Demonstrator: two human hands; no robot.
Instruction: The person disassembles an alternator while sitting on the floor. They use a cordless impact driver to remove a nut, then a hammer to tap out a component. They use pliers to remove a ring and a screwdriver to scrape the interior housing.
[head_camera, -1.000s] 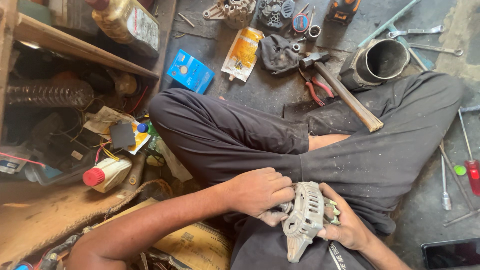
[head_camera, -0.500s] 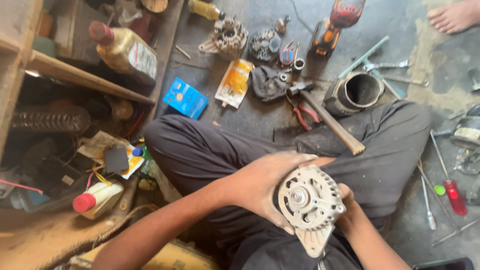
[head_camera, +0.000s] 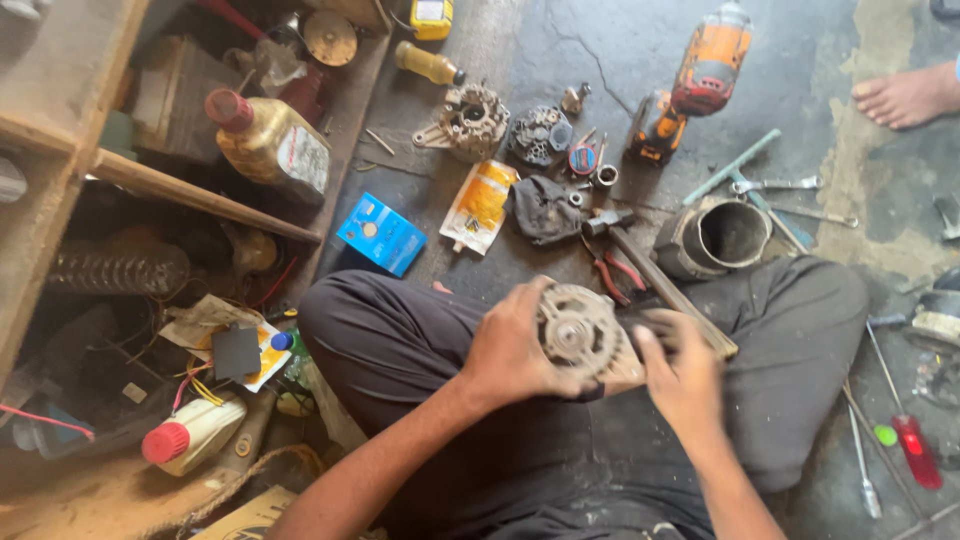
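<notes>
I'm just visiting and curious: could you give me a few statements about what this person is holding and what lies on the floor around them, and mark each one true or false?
1. Both hands grip a round metal alternator housing over the lap. True: the left hand and right hand hold it on either side.
2. The orange power tool lies in the person's lap. False: it lies on the floor, far from the hands.
3. A blue box lies on the floor near the person's knee. True.
4. The red-handled screwdriver is in the right hand. False: it lies on the floor.
5. A bare foot shows at the upper right. True.
</notes>
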